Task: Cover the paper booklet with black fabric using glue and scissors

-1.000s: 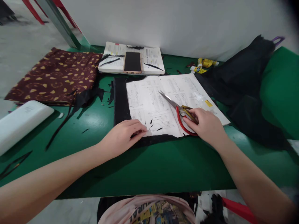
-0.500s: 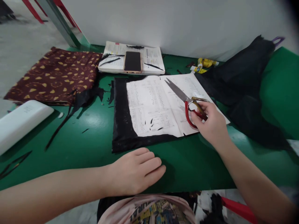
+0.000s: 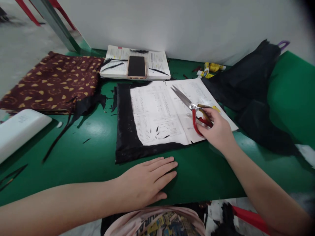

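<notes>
My right hand (image 3: pixel 218 131) grips a pair of scissors (image 3: pixel 193 106) by its red and brownish handles. The blades point up and left, slightly apart, over the printed white sheet (image 3: pixel 159 98). That sheet lies on a flat piece bordered by black fabric (image 3: pixel 125 131) along its left and lower sides. A few small black scraps rest on the paper. My left hand (image 3: pixel 152 178) lies palm down on the green table, its fingers stretched out, just below the fabric's lower edge and holding nothing.
A phone (image 3: pixel 136 66) sits on an open book (image 3: pixel 159 62) at the back. Folded brown patterned cloth (image 3: pixel 56 82) and a white case (image 3: pixel 23 132) are at left. Yellow glue tubes (image 3: pixel 213 67) and loose black cloth (image 3: pixel 248 78) lie at right. Black scraps litter the green table (image 3: pixel 93 147).
My left hand's curled fingers have straightened and lie flat on the table. My right hand still grips the scissors, nearly unmoved. The whole view has shifted slightly.
</notes>
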Demonstrator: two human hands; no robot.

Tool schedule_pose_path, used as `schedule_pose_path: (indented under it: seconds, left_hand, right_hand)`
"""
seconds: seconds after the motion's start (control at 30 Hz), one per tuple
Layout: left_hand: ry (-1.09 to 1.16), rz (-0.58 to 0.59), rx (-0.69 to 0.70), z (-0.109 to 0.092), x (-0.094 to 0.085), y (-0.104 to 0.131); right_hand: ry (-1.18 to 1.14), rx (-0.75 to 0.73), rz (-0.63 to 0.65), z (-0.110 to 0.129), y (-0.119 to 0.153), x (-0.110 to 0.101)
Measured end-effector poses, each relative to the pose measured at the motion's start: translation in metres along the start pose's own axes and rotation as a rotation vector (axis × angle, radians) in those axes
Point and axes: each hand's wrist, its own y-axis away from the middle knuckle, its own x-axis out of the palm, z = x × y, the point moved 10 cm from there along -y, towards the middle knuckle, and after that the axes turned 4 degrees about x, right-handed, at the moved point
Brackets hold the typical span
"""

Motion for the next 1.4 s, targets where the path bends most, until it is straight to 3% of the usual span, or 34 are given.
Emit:
schedule_pose_path:
  seconds: [0.4,0.53,0.7,0.8,0.87,0.97,1.07,1.2,1.4]
  left_hand:
    - [0.004,0.104,-0.108,0.011,0.006,-0.001]
    - [-0.034,0.107,-0.163,0.007,0.005,-0.002]
    - [-0.108,0.115,-0.183,-0.006,0.008,0.001]
    - [-0.175,0.109,-0.213,-0.007,0.009,0.006]
    - [-0.220,0.104,-0.238,-0.006,0.010,0.011]
    - [-0.275,0.087,-0.288,-0.003,0.009,0.019]
    - [-0.312,0.074,-0.342,0.001,0.006,0.027]
    - [-0.331,0.013,-0.417,0.009,-0.003,0.039]
    - [-0.362,-0.120,-0.502,0.015,-0.018,0.053]
  right_hand:
    - [-0.046,0.012,0.155,0.016,0.010,0.010]
    - [0.078,0.022,0.117,0.011,0.007,0.004]
    - [0.208,0.114,-0.087,-0.015,-0.009,-0.028]
    - [0.238,0.177,-0.240,-0.038,-0.019,-0.057]
    - [0.265,0.243,-0.275,-0.057,-0.026,-0.069]
    - [0.307,0.366,-0.196,-0.087,-0.033,-0.067]
    - [0.311,0.400,-0.111,-0.100,-0.037,-0.054]
    - [0.293,0.393,-0.064,-0.102,-0.038,-0.044]
    - [0.243,0.387,-0.081,-0.098,-0.036,-0.047]
